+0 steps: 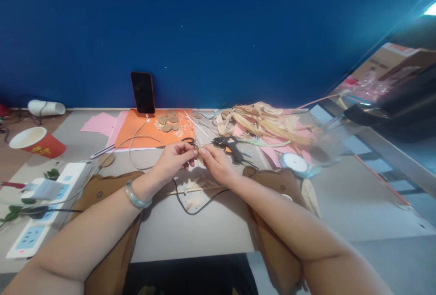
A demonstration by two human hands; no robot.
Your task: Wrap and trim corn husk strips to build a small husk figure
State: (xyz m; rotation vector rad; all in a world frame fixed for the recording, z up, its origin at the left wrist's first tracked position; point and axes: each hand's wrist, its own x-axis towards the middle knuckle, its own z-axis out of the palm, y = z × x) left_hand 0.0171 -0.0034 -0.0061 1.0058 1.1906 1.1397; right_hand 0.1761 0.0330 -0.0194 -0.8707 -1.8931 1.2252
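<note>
My left hand (173,161) and my right hand (216,164) meet over the middle of the table, fingertips pinched together on a small pale piece, too small to make out. A green bangle (135,196) is on my left wrist. Under the hands lie a thin wooden stick (197,189) and pale husk scraps. A black glue gun (230,144) rests just beyond my right hand, its black cord (190,208) looping toward me.
A phone (142,91) leans on the blue wall above an orange sheet (150,131) with brown discs. Dried husk strips (265,122) pile at the back right, beside a ribbon spool (294,163). A red paper cup (36,142) and power strip (51,204) lie left.
</note>
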